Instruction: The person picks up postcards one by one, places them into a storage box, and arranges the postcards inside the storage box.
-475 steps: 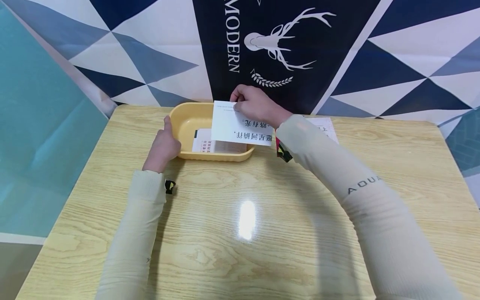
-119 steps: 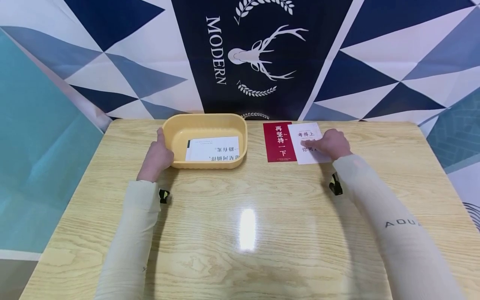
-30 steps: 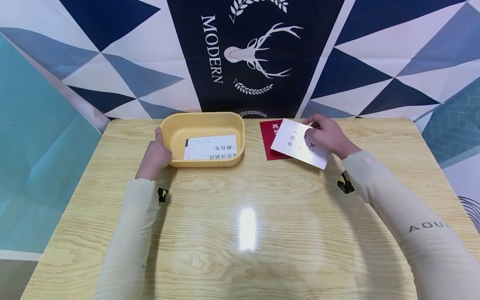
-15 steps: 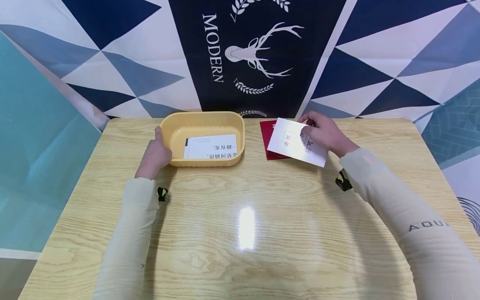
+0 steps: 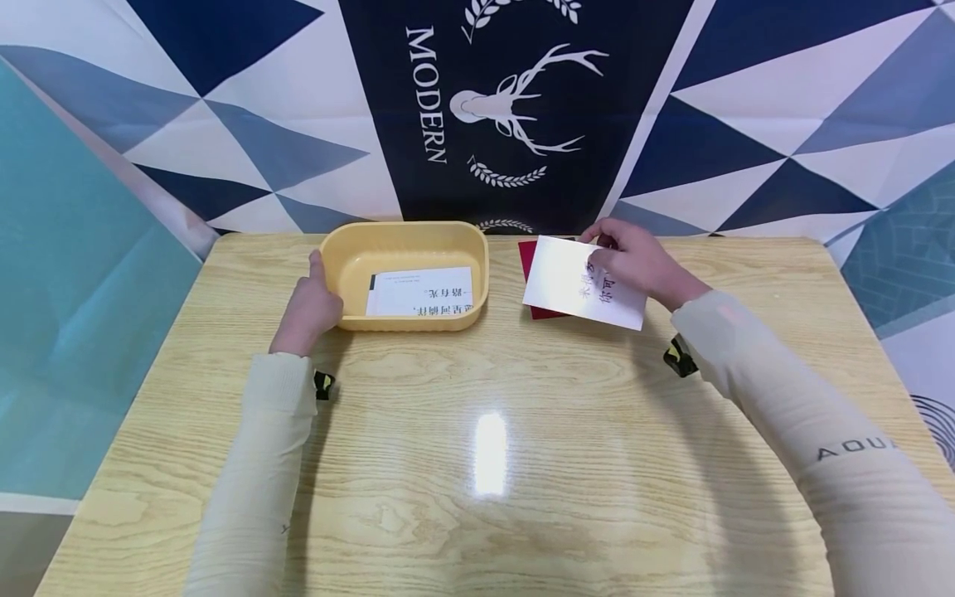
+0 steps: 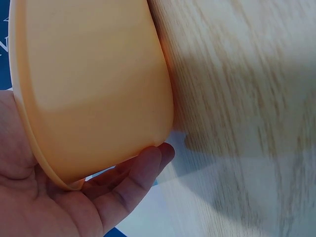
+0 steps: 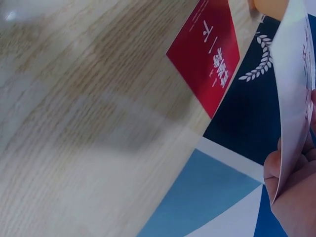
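– What's on the left?
– The left hand (image 5: 307, 305) grips the yellow tub's (image 5: 406, 240) left end, fingers curled beneath; a white card (image 5: 421, 292) lies inside.
– And rightward?
– The right hand (image 5: 634, 261) pinches a lifted white card (image 5: 570, 286) above the red card (image 7: 207, 54) flat on the desk (image 5: 477, 431).

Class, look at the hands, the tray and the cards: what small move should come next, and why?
Probably the right hand should carry the white card it holds leftward toward the yellow tray. The card is lifted above the red card, the tray already holds a white card, and the left hand grips the tray's side.
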`<action>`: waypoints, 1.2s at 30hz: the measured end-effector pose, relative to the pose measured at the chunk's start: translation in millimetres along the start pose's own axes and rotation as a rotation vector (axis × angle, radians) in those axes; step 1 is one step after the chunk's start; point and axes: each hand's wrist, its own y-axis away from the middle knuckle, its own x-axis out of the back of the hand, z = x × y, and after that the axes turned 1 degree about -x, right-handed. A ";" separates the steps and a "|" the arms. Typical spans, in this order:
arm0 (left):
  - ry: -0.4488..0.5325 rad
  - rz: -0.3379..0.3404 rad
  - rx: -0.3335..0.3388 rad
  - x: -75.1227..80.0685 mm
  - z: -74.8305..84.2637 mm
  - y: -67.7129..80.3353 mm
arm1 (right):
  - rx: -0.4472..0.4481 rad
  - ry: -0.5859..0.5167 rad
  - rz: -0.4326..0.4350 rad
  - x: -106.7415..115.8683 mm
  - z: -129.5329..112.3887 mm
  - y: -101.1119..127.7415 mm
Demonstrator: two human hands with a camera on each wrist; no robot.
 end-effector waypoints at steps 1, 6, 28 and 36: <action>-0.002 -0.003 -0.001 0.2 -0.2 0.0 | -0.001 0.001 -0.008 0.0 -1.2 -0.1; -0.005 -0.004 0.000 0.7 0.1 0.2 | 0.008 0.005 -0.040 0.0 -7.9 -1.3; 0.027 -0.019 0.023 0.4 -0.1 -0.5 | 0.063 0.006 -0.086 -3.7 -34.9 -10.0; 0.008 -0.017 0.034 0.5 1.2 -0.2 | 0.073 0.023 -0.081 -4.8 -36.9 -10.8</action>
